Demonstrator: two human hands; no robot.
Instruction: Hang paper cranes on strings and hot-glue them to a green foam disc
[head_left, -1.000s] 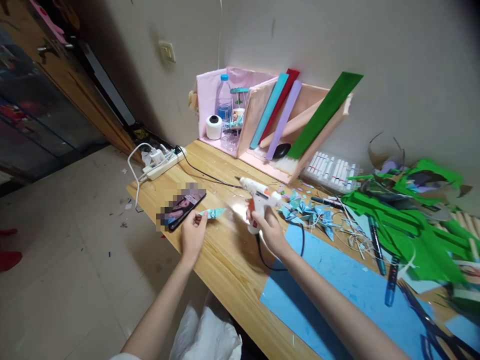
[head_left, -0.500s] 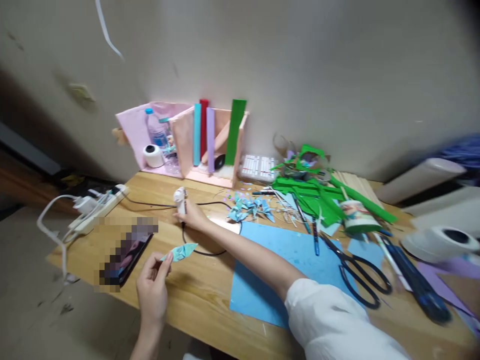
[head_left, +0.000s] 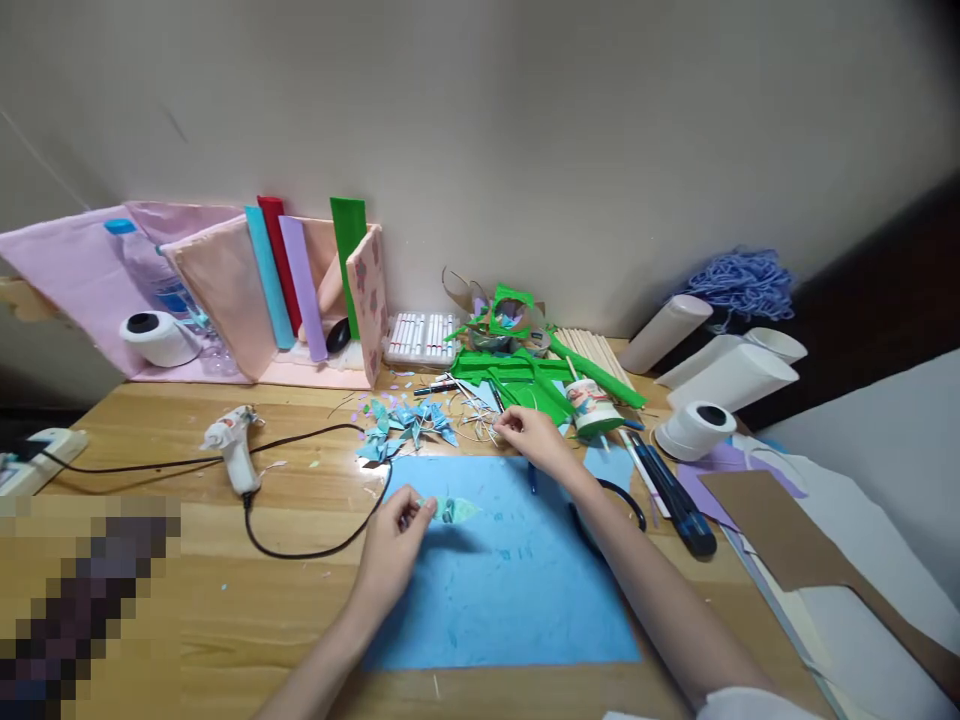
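Note:
My left hand (head_left: 394, 545) pinches a small folded teal paper piece (head_left: 454, 510) just above the blue paper sheet (head_left: 517, 590) on the wooden desk (head_left: 225, 590). Further back, my right hand (head_left: 529, 435) reaches with curled fingers into thin scraps and sticks (head_left: 480, 415) beside the green paper cuttings (head_left: 517, 375); what its fingertips hold is too small to make out. The white glue gun (head_left: 232, 450) lies on the desk to the left, away from both hands, its black cord looping toward me.
Several folded teal paper pieces (head_left: 405, 425) lie behind the blue sheet. A pink organizer (head_left: 225, 290) with coloured rolls and a bottle stands at back left, a marker box (head_left: 420, 338) beside it. Scissors (head_left: 622, 500), pens, a printed cup (head_left: 589, 405), white rolls (head_left: 712, 385) and cardboard (head_left: 795, 540) crowd the right.
My right hand let go of the glue gun, which now lies on the desk, and moved right to the scraps. My left hand carried the folded piece over the blue sheet. The view swung right.

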